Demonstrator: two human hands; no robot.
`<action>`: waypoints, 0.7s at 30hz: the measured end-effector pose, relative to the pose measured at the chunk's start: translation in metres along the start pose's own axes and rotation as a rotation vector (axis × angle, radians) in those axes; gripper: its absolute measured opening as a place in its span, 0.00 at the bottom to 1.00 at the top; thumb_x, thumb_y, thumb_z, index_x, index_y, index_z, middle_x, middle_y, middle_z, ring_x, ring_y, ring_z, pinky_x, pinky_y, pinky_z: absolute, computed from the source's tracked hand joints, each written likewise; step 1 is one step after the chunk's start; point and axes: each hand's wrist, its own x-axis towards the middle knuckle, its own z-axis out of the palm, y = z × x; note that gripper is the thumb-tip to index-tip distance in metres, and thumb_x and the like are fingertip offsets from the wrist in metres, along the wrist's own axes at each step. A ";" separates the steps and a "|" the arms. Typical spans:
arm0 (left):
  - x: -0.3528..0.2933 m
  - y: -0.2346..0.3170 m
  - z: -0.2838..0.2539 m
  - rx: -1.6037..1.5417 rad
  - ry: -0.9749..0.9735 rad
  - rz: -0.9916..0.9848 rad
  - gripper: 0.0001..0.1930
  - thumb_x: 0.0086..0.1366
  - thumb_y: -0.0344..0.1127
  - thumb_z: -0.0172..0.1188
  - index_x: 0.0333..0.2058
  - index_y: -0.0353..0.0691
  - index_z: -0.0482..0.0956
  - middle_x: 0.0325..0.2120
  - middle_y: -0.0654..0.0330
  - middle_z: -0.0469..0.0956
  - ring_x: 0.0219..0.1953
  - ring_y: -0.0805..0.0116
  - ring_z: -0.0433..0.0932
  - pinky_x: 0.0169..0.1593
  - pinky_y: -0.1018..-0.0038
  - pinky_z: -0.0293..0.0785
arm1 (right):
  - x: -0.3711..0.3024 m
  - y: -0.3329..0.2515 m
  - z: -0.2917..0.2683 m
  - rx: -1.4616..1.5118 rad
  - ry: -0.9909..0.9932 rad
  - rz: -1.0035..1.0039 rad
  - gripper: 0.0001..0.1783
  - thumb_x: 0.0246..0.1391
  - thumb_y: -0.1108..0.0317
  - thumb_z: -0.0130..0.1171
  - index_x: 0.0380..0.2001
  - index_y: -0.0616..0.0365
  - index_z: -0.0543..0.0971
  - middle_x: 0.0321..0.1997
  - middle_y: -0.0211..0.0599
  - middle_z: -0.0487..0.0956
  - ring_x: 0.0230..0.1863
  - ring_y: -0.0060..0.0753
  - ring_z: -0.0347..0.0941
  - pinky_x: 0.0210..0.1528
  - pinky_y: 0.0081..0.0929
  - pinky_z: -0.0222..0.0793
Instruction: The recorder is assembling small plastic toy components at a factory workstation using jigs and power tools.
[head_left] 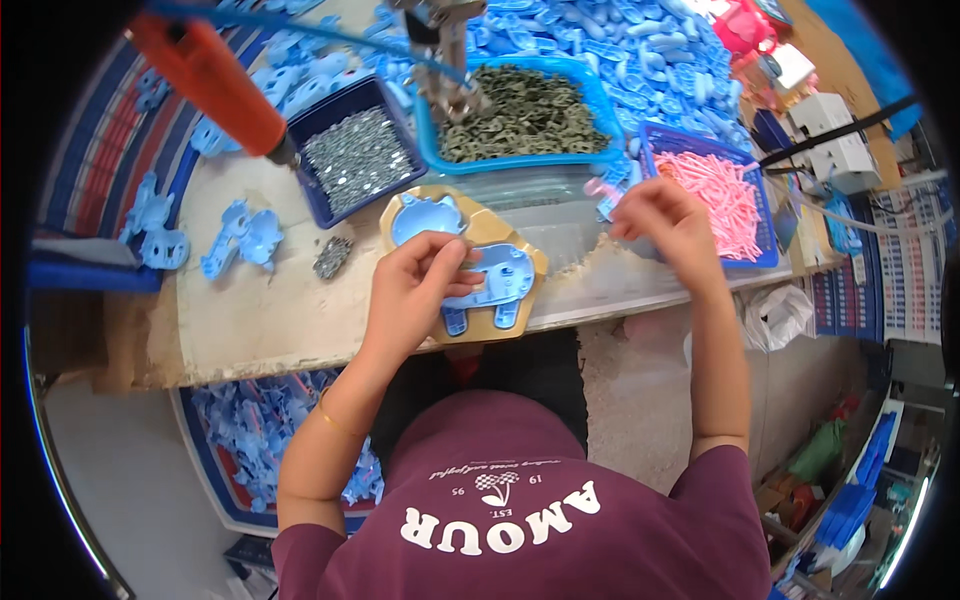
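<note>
A gold-coloured fixture (538, 262) sits at the table's front edge, with a blue plastic toy body shell (512, 272) lying in it. A rounded blue shell piece (425, 218) rests in its upper left. My left hand (415, 285) is over the fixture, its thumb and fingers closed together beside the body shell; what they pinch, if anything, is hidden. My right hand (668, 225) is raised at the front left of a blue basket (768, 225) of pink plastic parts (712, 195). Its fingers are drawn together, their contents unclear. A small pink and blue piece (603, 195) shows beside its fingertips.
An orange power screwdriver (215, 90) hangs at upper left, above a dark blue bin of small metal screws (360, 155). A light blue tray (520, 163) holds dark metal pieces. Blue parts (640, 50) are heaped behind. Loose screws (332, 257) lie left of the fixture.
</note>
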 end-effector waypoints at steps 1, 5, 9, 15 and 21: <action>0.000 0.000 0.001 -0.042 -0.011 0.000 0.11 0.74 0.35 0.56 0.45 0.31 0.78 0.39 0.53 0.84 0.40 0.66 0.85 0.43 0.75 0.83 | -0.006 -0.009 0.028 0.006 -0.098 0.025 0.09 0.62 0.72 0.61 0.44 0.62 0.79 0.34 0.37 0.83 0.36 0.25 0.81 0.39 0.23 0.77; 0.001 -0.003 0.002 -0.153 0.005 -0.045 0.10 0.73 0.34 0.57 0.43 0.33 0.76 0.39 0.51 0.84 0.40 0.67 0.85 0.43 0.74 0.84 | -0.010 -0.016 0.096 0.012 -0.271 0.035 0.13 0.60 0.75 0.64 0.47 0.63 0.78 0.35 0.36 0.84 0.34 0.22 0.81 0.35 0.19 0.76; -0.006 -0.001 0.003 -0.173 -0.006 -0.031 0.07 0.73 0.35 0.56 0.37 0.37 0.75 0.40 0.56 0.82 0.42 0.68 0.84 0.46 0.75 0.83 | -0.006 -0.010 0.110 -0.045 -0.288 -0.016 0.14 0.60 0.74 0.64 0.48 0.64 0.77 0.35 0.37 0.84 0.34 0.21 0.81 0.34 0.18 0.76; -0.007 -0.004 0.004 -0.263 0.038 0.014 0.07 0.73 0.32 0.55 0.38 0.33 0.75 0.42 0.49 0.83 0.43 0.68 0.84 0.47 0.74 0.84 | -0.012 -0.008 0.124 -0.068 -0.136 -0.015 0.10 0.59 0.75 0.66 0.42 0.64 0.77 0.32 0.34 0.84 0.30 0.19 0.80 0.33 0.17 0.74; -0.008 -0.012 0.006 -0.208 0.049 0.024 0.08 0.75 0.36 0.54 0.39 0.37 0.72 0.43 0.51 0.83 0.43 0.66 0.85 0.46 0.76 0.82 | -0.020 -0.003 0.137 -0.235 -0.010 -0.140 0.07 0.58 0.75 0.65 0.34 0.63 0.76 0.29 0.32 0.82 0.30 0.19 0.81 0.33 0.18 0.74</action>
